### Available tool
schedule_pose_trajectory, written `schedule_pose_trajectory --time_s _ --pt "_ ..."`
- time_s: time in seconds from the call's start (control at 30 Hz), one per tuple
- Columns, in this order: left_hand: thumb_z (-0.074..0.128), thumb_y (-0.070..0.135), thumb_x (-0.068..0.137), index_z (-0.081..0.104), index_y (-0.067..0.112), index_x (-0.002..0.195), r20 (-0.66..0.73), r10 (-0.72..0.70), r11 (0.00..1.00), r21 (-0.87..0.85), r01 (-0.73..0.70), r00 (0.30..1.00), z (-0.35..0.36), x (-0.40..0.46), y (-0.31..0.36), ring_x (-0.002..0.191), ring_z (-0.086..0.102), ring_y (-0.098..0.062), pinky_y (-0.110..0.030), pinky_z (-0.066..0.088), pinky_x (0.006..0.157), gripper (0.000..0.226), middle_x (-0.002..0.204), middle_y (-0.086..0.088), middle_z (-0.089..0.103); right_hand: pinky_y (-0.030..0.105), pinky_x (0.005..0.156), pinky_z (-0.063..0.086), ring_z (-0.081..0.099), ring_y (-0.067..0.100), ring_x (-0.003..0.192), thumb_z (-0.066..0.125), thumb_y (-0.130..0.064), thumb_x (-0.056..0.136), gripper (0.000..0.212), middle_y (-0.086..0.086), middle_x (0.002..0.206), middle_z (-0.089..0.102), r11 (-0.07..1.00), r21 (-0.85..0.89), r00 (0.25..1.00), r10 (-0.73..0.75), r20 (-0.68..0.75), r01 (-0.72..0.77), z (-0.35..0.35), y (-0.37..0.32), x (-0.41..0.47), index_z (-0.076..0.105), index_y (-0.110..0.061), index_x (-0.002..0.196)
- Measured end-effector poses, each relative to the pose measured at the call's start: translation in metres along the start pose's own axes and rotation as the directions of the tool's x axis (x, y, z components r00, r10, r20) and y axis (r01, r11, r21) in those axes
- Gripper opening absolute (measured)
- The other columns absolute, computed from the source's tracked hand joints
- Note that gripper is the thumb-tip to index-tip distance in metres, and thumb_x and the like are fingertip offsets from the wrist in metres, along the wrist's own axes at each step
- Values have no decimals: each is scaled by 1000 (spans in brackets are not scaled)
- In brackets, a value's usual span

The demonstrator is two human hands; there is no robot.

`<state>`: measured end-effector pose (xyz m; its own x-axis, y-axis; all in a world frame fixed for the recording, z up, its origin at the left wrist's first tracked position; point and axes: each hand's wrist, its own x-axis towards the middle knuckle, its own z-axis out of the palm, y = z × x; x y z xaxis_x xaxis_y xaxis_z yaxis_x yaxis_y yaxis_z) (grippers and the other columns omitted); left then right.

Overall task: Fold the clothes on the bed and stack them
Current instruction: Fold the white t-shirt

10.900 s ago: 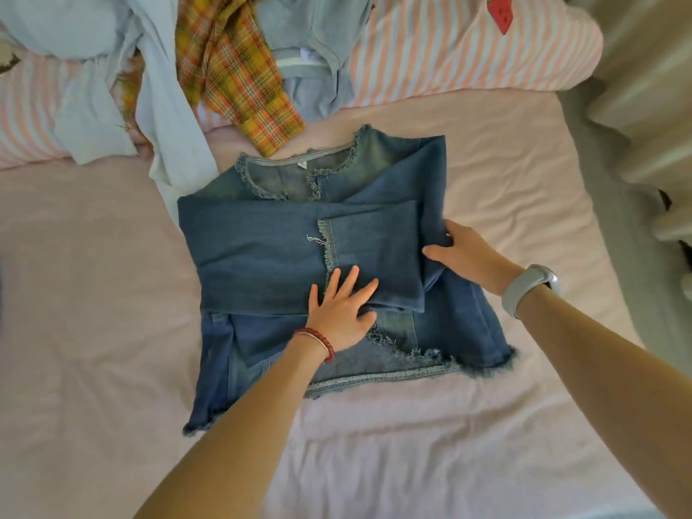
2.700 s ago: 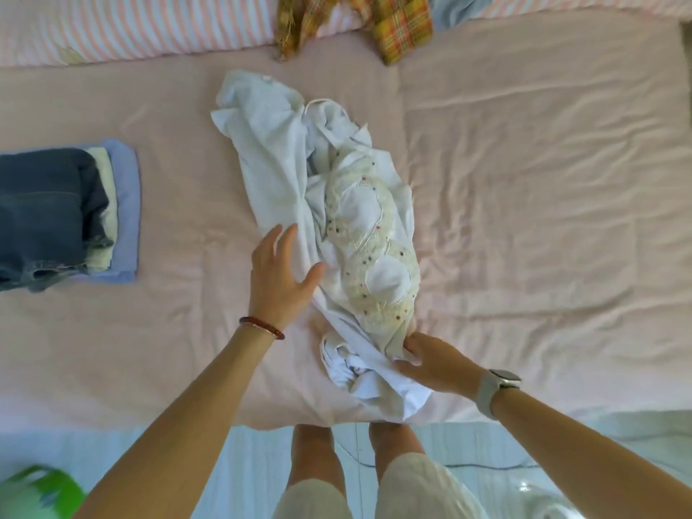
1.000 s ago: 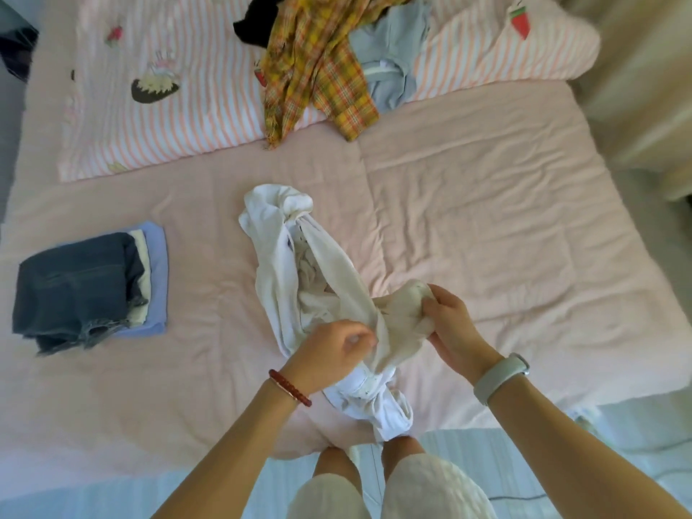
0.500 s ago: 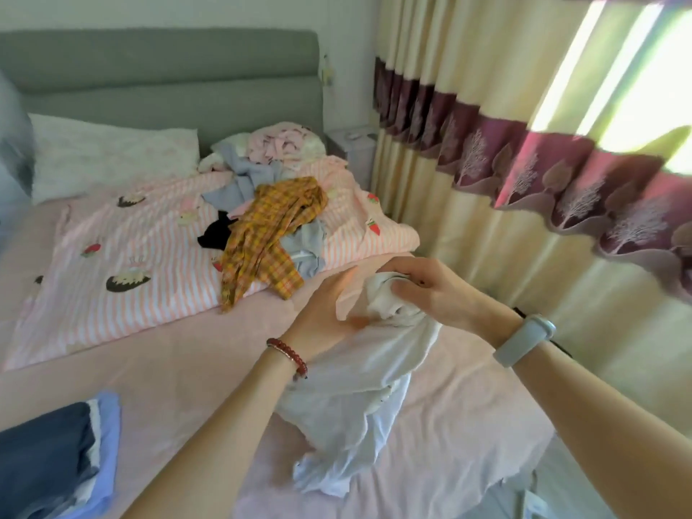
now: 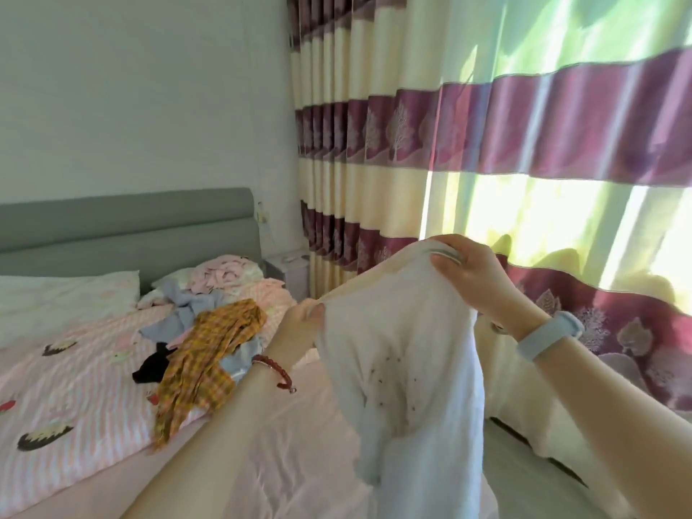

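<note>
Hanging limp above the bed (image 5: 284,443), a soft white shirt (image 5: 404,368) with tiny dark dots is pinched at its top edge by the left hand (image 5: 296,331) and right hand (image 5: 472,279), both gripping cloth.

- Between my left hand (image 5: 296,333) and right hand (image 5: 472,279) the white garment (image 5: 404,368) hangs, blocking that gap.
- Left of my left hand: a clothes pile (image 5: 209,331).
- Below it, bare sheet (image 5: 292,443).
- Beyond my right hand, the curtain (image 5: 561,144).

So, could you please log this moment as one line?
left hand: grips white garment | right hand: grips its top | garment: held up
</note>
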<state>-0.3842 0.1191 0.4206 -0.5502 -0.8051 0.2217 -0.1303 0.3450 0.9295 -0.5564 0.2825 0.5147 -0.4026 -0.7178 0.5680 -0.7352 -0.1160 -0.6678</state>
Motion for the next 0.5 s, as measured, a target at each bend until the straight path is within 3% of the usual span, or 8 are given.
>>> schedule_pose_trajectory --time_s 0.1,0.2,0.3,0.37,0.43,0.5 --pt "45 22 97 50 14 79 -137 244 961 165 -221 960 3 2 43 74 46 -14 -19 34 62 20 73 4 49 17 78 36 52 13 95 54 -10 92 27 -1 104 59 982 -186 999 41 8 -39 -46 21 -10 58 -11 119" --pt "48 36 91 43 18 70 -169 448 860 348 -373 878 5 -14 74 56 40 -10 -21 29 53 28 60 3 42 24 78 36 54 21 94 55 -13 92 22 2 97 58 942 -335 997 58 60 -34 -78 37 -28 59 -6 112" --pt "43 48 84 43 17 72 -203 586 741 524 -419 784 7 -39 80 52 39 -10 -27 29 51 33 55 5 40 18 70 29 54 22 90 55 -11 92 18 -2 89 54 920 -389 993 1 120 46 -89 49 -53 61 -4 107" --pt "37 54 81 44 17 72 -197 594 699 606 -380 780 8 -57 74 55 42 -13 -31 29 50 39 57 6 44 23 69 32 57 25 87 56 -12 91 18 0 86 59 913 -406 991 11 130 43 -89 60 -70 63 -5 107" --pt "38 54 82 41 25 68 -179 572 706 605 -369 800 10 -78 65 52 40 -7 -28 29 48 32 54 9 41 32 68 39 61 30 83 59 -16 90 17 4 85 67 893 -450 1000 -5 9 8 -83 74 -86 66 -10 104" --pt "39 53 84 34 33 66 -176 570 711 595 -374 803 11 -99 56 44 36 -8 -24 23 45 28 49 11 27 33 68 41 62 32 78 63 -20 87 13 1 80 68 934 -352 976 -15 -216 -64 -72 82 -102 68 -12 97"
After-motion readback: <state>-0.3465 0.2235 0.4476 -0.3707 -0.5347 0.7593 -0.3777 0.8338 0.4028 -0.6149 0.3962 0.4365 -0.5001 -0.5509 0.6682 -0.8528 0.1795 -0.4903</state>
